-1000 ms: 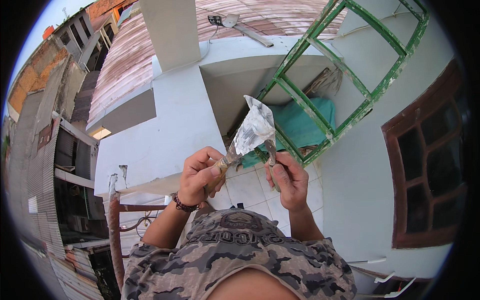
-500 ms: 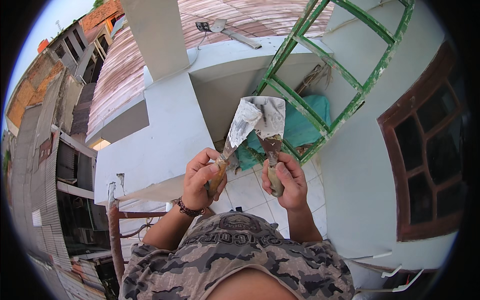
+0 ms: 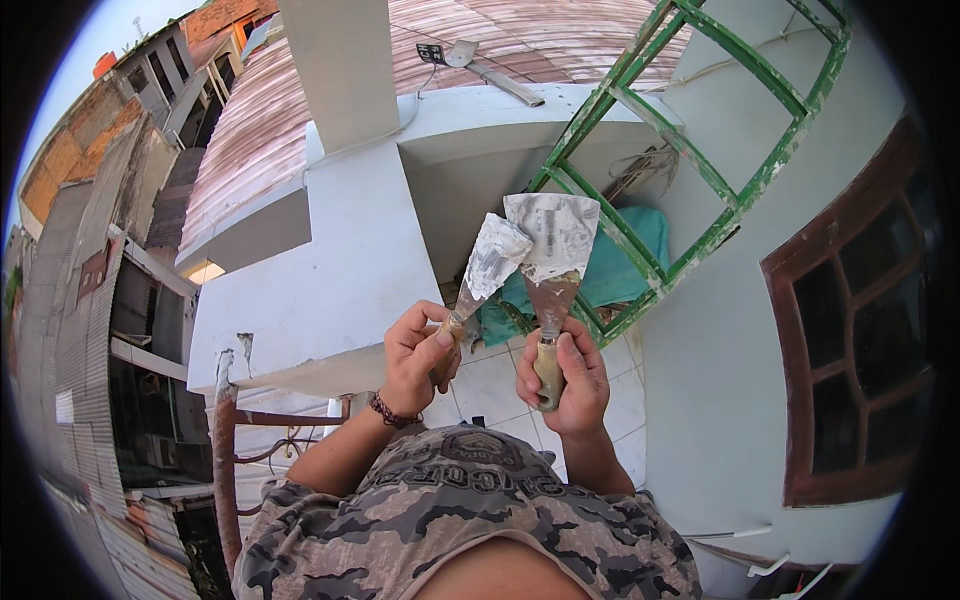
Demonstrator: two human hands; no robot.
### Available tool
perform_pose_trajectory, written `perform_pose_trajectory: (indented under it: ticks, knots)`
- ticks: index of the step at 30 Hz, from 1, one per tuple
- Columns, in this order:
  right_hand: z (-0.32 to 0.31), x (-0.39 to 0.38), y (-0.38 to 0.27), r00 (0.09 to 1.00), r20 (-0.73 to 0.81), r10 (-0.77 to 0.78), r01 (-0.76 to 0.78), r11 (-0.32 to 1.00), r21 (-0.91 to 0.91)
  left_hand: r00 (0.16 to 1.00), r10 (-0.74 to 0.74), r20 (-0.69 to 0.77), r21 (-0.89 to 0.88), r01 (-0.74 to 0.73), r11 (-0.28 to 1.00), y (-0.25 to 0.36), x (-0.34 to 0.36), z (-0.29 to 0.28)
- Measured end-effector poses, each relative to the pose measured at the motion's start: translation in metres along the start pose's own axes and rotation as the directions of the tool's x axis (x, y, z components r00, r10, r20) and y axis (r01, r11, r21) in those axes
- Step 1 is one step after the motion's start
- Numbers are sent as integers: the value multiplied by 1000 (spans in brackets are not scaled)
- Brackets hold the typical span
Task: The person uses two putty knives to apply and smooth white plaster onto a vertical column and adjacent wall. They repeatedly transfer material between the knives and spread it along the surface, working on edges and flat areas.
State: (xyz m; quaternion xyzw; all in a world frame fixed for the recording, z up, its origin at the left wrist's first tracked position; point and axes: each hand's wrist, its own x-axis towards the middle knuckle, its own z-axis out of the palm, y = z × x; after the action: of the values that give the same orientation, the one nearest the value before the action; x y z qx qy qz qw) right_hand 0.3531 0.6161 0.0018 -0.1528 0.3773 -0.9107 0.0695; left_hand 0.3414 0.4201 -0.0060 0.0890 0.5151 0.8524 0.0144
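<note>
Leftward, the left hand [image 3: 415,362] has its fingers closed around the handle of a narrow putty knife [image 3: 484,280], its blade coated with white paste [image 3: 499,248]. Just beside it, the right hand [image 3: 582,382] grips a wider putty knife [image 3: 552,232], likewise coated, before a green metal frame [image 3: 737,205].

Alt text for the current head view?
Left hand holds one putty knife, right hand another, both smeared with white paste. Beyond them are a green ladder-like frame, a teal sheet and, at the picture's right, a brown-framed window.
</note>
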Motion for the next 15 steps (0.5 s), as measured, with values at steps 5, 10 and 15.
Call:
perform_pose_trajectory:
  ticks: [5, 10, 15]
  knots:
    - [2, -2, -2, 1000, -21, -13, 13, 1000, -17, 999, 34, 41, 36, -35, 999, 3, -1, -9]
    - [-3, -5, 0, 996, 9, -83, 83, 979, -188, 999, 3, 48, -42, -1, 999, 6, -2, -8]
    - [-9, -7, -4, 988, 65, -138, 151, 944, -292, 995, -21, 93, -11, 22, 1000, 15, -1, -12]
